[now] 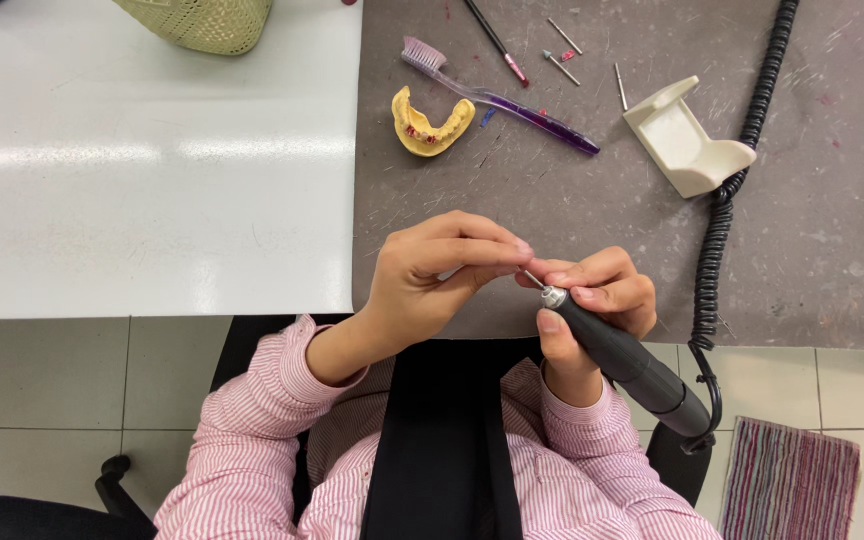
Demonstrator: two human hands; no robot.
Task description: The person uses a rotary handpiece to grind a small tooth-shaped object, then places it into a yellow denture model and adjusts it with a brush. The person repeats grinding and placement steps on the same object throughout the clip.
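My right hand (592,300) grips a black rotary handpiece (622,360) with a silver tip, held over the near edge of the grey mat (602,190). My left hand (432,275) pinches the thin metal bur (532,278) at the handpiece's tip with thumb and fingers. Both hands meet just above my lap. A black coiled cord (717,230) runs from the handpiece's rear up across the mat.
On the mat lie a yellow dental cast (430,125), a purple toothbrush (502,97), a thin brush (495,40), several loose burs (562,50) and a white handpiece rest (685,138). A woven basket (202,20) stands on the white table (142,170). A striped rug (790,480) lies on the floor.
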